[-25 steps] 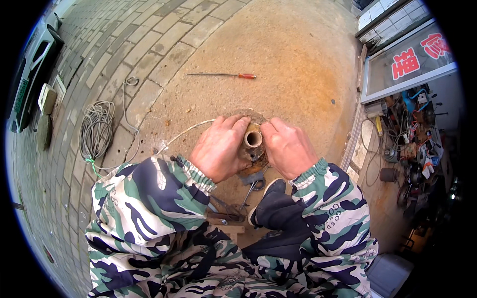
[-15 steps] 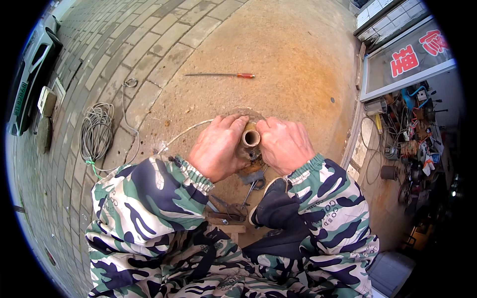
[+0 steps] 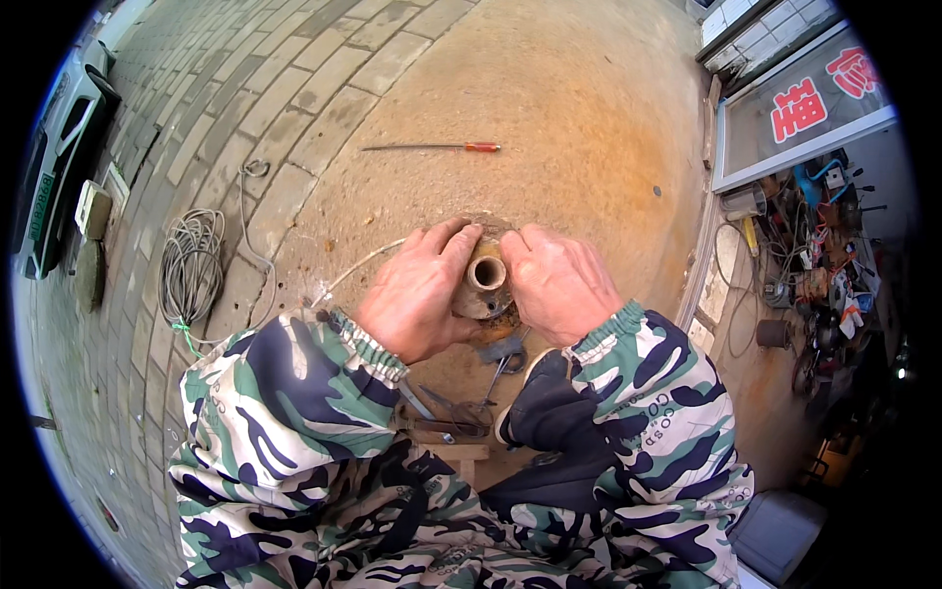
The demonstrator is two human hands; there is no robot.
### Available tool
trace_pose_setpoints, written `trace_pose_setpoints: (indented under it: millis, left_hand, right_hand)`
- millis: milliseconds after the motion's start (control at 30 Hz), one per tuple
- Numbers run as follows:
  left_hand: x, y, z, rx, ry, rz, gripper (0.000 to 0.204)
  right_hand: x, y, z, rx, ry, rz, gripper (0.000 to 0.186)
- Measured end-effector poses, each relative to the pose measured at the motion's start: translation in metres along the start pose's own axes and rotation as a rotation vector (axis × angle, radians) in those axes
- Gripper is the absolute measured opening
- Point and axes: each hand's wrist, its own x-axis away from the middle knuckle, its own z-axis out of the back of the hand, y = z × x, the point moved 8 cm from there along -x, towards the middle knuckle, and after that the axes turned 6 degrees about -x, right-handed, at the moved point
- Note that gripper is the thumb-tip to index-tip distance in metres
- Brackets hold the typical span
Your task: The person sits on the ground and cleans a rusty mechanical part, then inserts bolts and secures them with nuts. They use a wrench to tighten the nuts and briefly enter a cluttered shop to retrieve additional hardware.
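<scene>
A rusty metal fitting [image 3: 477, 303], with a round flange and a short hollow pipe [image 3: 488, 288] facing up, sits between my hands. My left hand [image 3: 417, 290] is closed round its left side, thumb low. My right hand [image 3: 559, 280] grips the right side with curled fingers. A pale cable [image 3: 358, 264] runs out leftward from under my left hand. A dark grey piece [image 3: 505, 348] and some metal tools [image 3: 451, 422] lie just below the fitting. Beyond my hands a long screwdriver [image 3: 481, 147] with a red handle lies on the ground.
Coiled cable [image 3: 191, 265] lies on the pavers at left, near stone blocks [image 3: 93, 206] and a parked vehicle [image 3: 74, 147]. At right are a framed glass panel [image 3: 751, 128], a heap of tools and parts [image 3: 824, 280] and a grey bin [image 3: 770, 535]. My dark shoe [image 3: 535, 398] is below my hands.
The fitting and both hands have shifted a little to the left, my left hand most. The whole view has moved slightly too. Both hands keep their grip.
</scene>
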Motion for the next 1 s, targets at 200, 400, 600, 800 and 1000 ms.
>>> trace_pose_setpoints:
  millis: [200,400,600,800,1000]
  left_hand:
    - [0.002,-0.003,-0.002,0.033,0.008,-0.018,0.097]
    - [0.001,0.000,-0.002,0.053,0.065,-0.029,0.100]
    - [-0.003,0.004,-0.015,0.044,0.134,-0.068,0.102]
    - [0.002,0.004,-0.007,0.012,0.159,-0.081,0.104]
    - [0.002,0.004,-0.007,0.010,0.140,-0.072,0.101]
  right_hand:
    - [0.002,-0.001,-0.004,-0.019,0.052,0.035,0.010]
    - [0.007,0.007,0.005,-0.075,0.061,0.047,0.008]
    - [0.015,0.016,0.009,-0.140,0.154,0.020,0.008]
    - [0.012,0.012,0.009,-0.198,0.159,0.033,0.009]
    - [0.009,0.012,0.007,-0.206,0.151,0.062,0.010]
